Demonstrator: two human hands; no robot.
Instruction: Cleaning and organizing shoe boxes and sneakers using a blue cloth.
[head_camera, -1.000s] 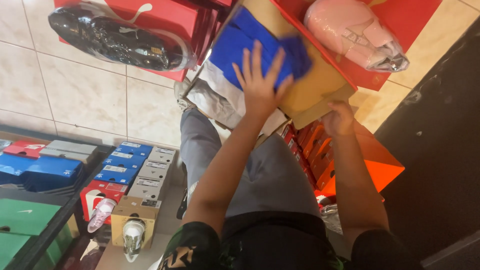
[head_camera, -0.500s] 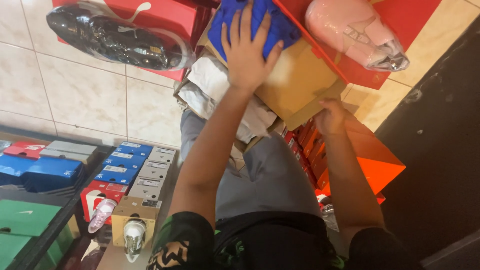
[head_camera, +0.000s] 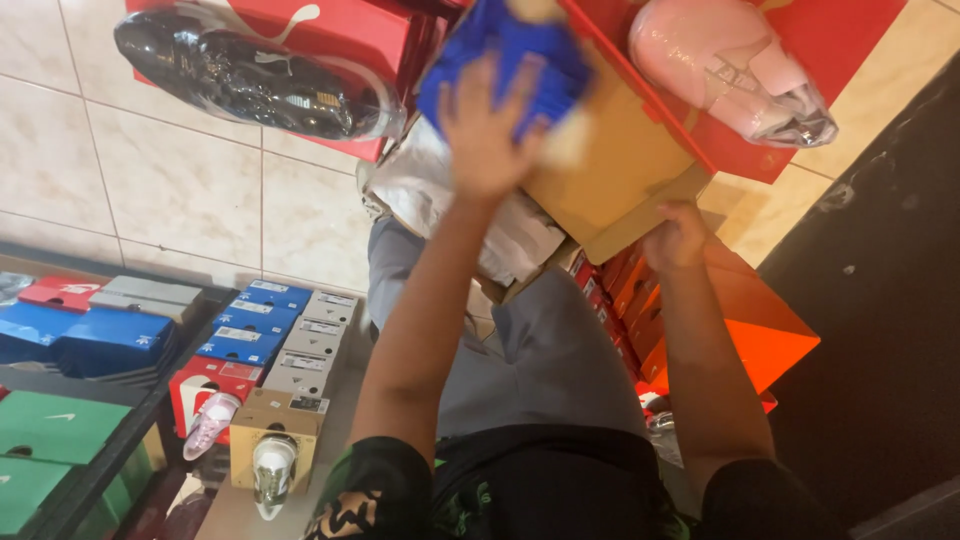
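My left hand presses flat, fingers spread, on a blue cloth that lies over a brown cardboard shoe box. My right hand grips the lower right corner of that box from below. The box rests tilted on my lap, above my grey trousers. White and silver wrapping paper spills out at the box's lower left side, partly under my left forearm.
A black shoe in clear wrap lies on a red box, upper left. A pink wrapped shoe sits on a red box, upper right. An orange box stands by my right knee. Stacked shoe boxes fill the lower left.
My left hand has slid the blue cloth upward along the box, away from me. The box has shifted up with it; the right hand stays at the box's corner.
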